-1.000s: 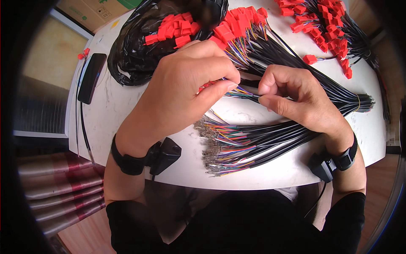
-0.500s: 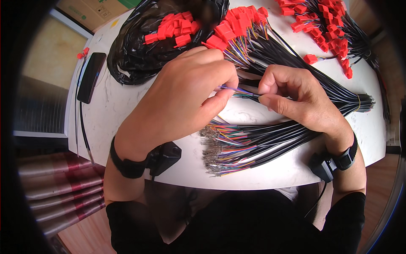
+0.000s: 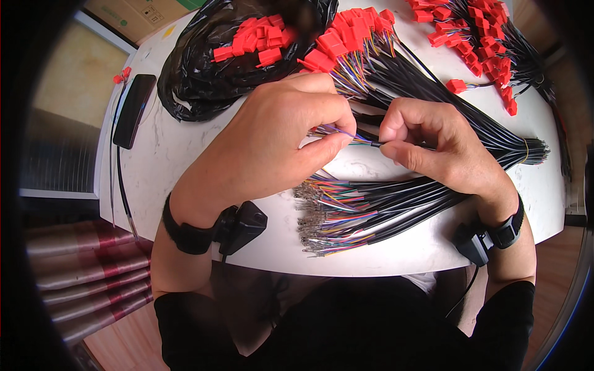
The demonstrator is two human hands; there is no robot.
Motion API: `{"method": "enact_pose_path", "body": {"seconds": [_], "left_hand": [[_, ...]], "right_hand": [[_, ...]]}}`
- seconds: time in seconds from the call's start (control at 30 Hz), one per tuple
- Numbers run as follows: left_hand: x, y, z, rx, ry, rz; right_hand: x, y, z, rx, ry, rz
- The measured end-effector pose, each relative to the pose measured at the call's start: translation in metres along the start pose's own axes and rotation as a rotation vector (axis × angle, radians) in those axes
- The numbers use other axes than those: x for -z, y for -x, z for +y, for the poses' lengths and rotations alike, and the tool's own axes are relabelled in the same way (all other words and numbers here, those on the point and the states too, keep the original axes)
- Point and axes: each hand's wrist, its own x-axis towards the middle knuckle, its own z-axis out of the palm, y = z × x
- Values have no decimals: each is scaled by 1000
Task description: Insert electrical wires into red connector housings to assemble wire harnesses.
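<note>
Between my two hands runs one black cable with thin coloured wires fanning from its end. My left hand pinches those wires between thumb and forefinger. My right hand is closed on the black sheath just behind where the wires come out. Below the hands lies a bundle of black cables, its bare wire ends tipped with metal terminals at the left. Beyond the hands is another bundle with red connectors on its ends. The wire tips in my left hand are partly hidden by its fingers.
A black plastic bag holds loose red connectors at the back left. Another bundle with red connectors lies at the far right. A phone and two thin cables are by the table's left edge. A cardboard box stands behind.
My left hand has shifted slightly right, its fingertips closer to the cable sheath, and more of the coloured wires show beside its thumb. My right hand has barely moved.
</note>
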Motion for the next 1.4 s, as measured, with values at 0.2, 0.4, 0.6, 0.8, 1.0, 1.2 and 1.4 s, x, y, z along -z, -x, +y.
{"method": "enact_pose_path", "body": {"seconds": [0.2, 0.4, 0.6, 0.8, 1.0, 1.2, 1.4], "left_hand": [[-2, 0, -2, -36, 46, -9], [-3, 1, -1, -25, 85, -11], [-2, 0, 1, 20, 147, 7], [3, 1, 3, 93, 151, -20], [6, 1, 2, 125, 148, -56], [6, 0, 3, 76, 87, -13], [5, -1, 3, -44, 19, 56]], "right_hand": [[0, 0, 1, 31, -4, -15], [0, 0, 0, 30, -29, -35], [0, 1, 1, 26, -34, -32], [3, 0, -2, -29, -31, -64], [1, 0, 1, 7, -46, -42], [1, -1, 2, 50, -14, -27], [2, -1, 3, 44, -20, -29]]}}
